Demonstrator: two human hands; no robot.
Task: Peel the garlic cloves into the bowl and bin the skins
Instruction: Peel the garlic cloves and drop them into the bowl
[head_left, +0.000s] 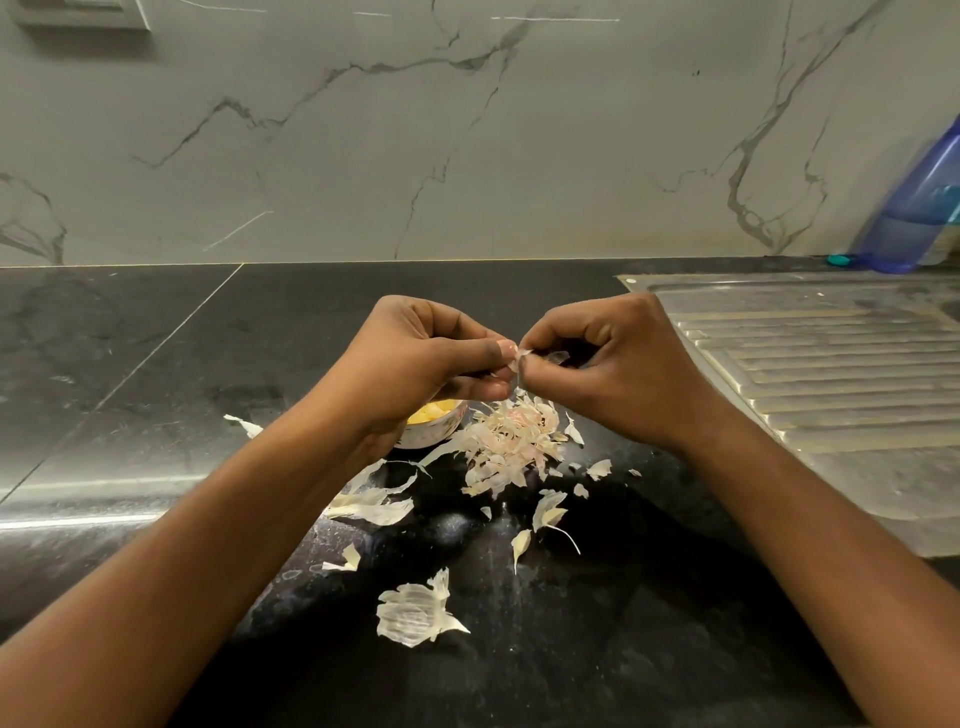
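My left hand and my right hand meet above the black counter, fingers curled, pinching a small garlic clove between their fingertips; a flake of skin sticks out of it. Just below my left hand stands a small white bowl with yellowish peeled cloves inside, partly hidden by my wrist. A heap of papery skins lies right of the bowl, and larger skin pieces are scattered nearer to me.
A steel sink drainboard with ridges fills the counter's right side. A blue plastic bottle stands at the far right against the marble wall. The black counter stretches to the left.
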